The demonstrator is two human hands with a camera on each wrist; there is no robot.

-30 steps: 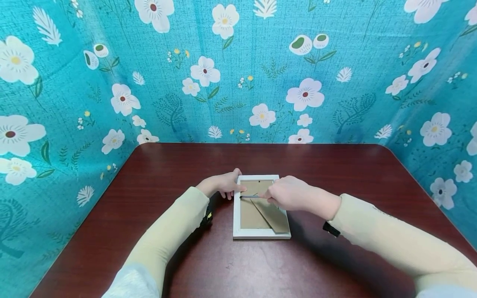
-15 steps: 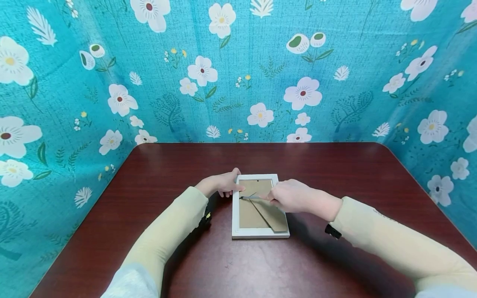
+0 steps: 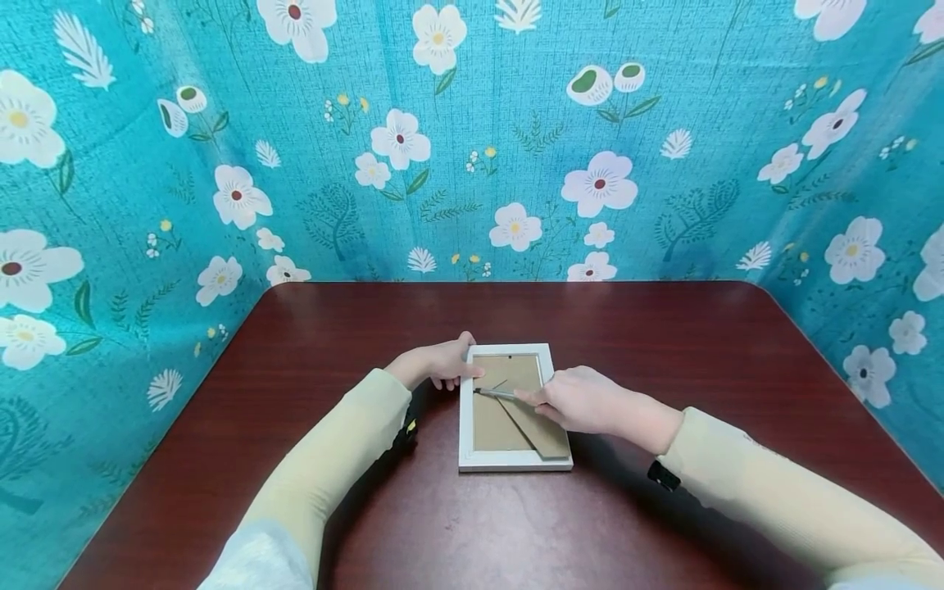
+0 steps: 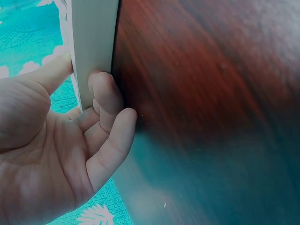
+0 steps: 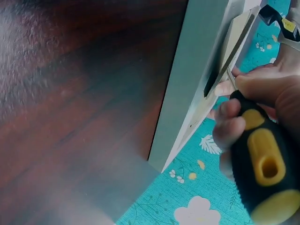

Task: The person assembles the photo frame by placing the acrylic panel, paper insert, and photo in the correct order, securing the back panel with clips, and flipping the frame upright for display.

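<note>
A white picture frame lies face down, showing its brown backing board and slanting stand leg. My left hand grips its left side near the far corner, thumb on top. In the left wrist view the fingers curl against the frame's side. My right hand holds a screwdriver with a black and yellow handle. Its shaft crosses over the backing, the tip at the inner left edge of the frame. The handle is hidden by the hand in the head view.
The dark red-brown table extends around the frame on all sides. Behind and beside it hangs a turquoise floral cloth. A small black device sits at the right wrist.
My right hand has shifted slightly nearer to me and to the right, and the screwdriver shaft now slopes at a different angle. The left hand keeps its grip on the picture frame.
</note>
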